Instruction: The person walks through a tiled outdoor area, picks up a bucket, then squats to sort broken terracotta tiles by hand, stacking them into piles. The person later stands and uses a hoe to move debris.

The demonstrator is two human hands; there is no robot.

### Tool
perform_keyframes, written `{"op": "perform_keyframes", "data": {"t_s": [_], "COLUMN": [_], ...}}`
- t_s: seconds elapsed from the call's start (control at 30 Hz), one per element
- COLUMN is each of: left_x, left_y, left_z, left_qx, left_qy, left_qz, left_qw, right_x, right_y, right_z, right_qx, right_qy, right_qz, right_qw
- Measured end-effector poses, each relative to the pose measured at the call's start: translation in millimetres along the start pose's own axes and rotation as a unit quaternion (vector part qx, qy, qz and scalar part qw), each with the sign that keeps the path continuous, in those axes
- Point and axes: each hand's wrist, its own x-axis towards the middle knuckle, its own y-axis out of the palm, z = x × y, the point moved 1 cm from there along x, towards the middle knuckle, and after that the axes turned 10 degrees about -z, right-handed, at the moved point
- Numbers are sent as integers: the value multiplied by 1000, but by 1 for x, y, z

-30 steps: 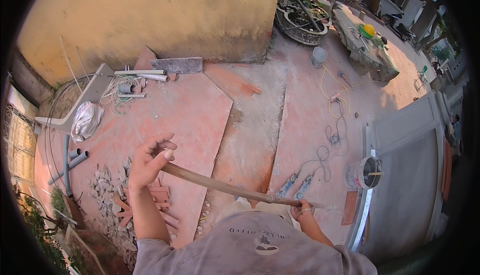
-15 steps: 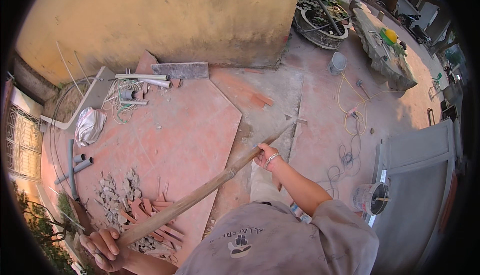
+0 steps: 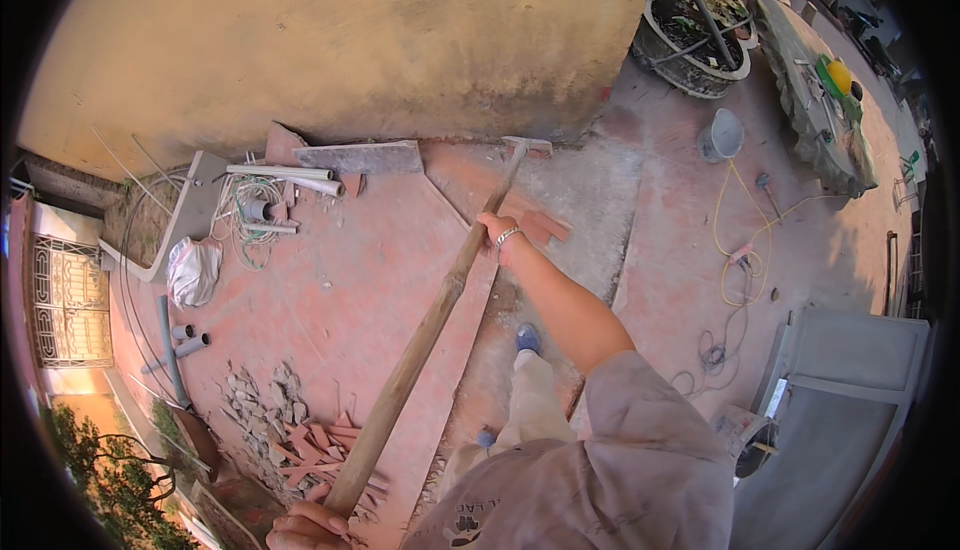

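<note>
A long-handled hoe (image 3: 405, 370) slants across the view, its pole of bare wood. Low at the left, my left hand (image 3: 308, 527) is closed round the handle's near end, partly cut off by the frame edge. Farther up the pole, my right hand (image 3: 495, 234) grips it, with a bracelet at the wrist. At the far end the hoe's crosswise head (image 3: 528, 145) is on the ground close to the foot of the yellow wall (image 3: 350, 45). Beside my right hand, broken red tile pieces (image 3: 545, 227) lie on the dusty strip of ground.
Rubble (image 3: 265, 400) and broken red tiles (image 3: 318, 450) are heaped at the left. Pipes (image 3: 285, 178), coiled hose and a white sack (image 3: 194, 272) sit by the wall. To the right are a bucket (image 3: 721, 136), a yellow cord (image 3: 722, 220), a potted plant (image 3: 695, 55) and a grey panel (image 3: 850, 390).
The hoe's head has moved away from me and leftward toward the wall. My right arm reaches farther out, my left hand has shifted right and nearer, and a foot now shows.
</note>
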Motion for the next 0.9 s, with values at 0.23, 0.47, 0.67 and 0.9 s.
{"op": "perform_keyframes", "data": {"t_s": [0.23,0.47,0.67,0.9], "left_x": [18,17,40,53], "left_y": [40,-26,-76,-76], "left_z": [60,24,-72,-108], "left_qx": [20,-34,-44,-114], "left_qy": [-118,-21,-51,-12], "left_qz": [25,12,8,1], "left_qw": [992,999,998,993], "right_x": [74,5,-100,-172], "right_y": [-4,5,7,-8], "right_z": [5,-41,-121,-161], "right_qx": [-1,-84,-63,-31], "right_qy": [54,49,154,280], "right_qz": [-42,-29,4,16], "right_qw": [998,995,986,959]}}
